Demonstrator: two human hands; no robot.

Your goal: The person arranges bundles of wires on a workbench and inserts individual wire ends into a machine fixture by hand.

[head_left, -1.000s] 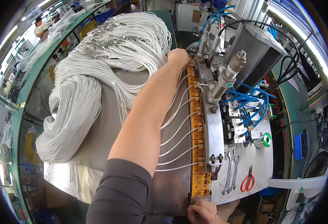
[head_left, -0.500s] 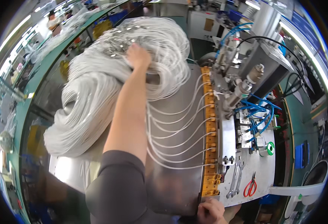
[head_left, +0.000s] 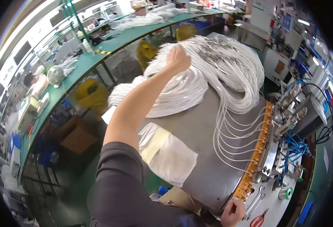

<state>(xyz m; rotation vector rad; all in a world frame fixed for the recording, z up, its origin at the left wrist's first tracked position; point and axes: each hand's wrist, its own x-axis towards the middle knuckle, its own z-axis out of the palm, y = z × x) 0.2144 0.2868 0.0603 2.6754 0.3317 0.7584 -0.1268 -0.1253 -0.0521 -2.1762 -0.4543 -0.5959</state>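
At the far side of the metal table (head_left: 204, 185), my left hand (head_left: 178, 60) is closed at the top of a bent bundle of white cables (head_left: 181, 92). A second looped heap of white cables (head_left: 246, 75) lies just right of it, with silvery ends showing at its far side. Several single cables run from this heap to a row of orange-yellow clamp blocks (head_left: 259, 147) along the table's right edge. By the near end of that row my right hand (head_left: 232, 212) is closed, fingers curled; whatever they hold is hidden.
A white cloth (head_left: 172, 155) lies on the near left of the table. Right of the clamps stand a machine with metal cylinders (head_left: 291, 119) and blue air hoses (head_left: 297, 147), a solder spool (head_left: 286, 193), wrenches (head_left: 255, 202) and red-handled pliers (head_left: 258, 220). A green bench (head_left: 125, 41) curves behind.
The view has swung left, bringing the cloth into sight. My left hand has gone from the middle of the cable heap to the left bundle, which now lies apart. My right hand stays near the clamps.
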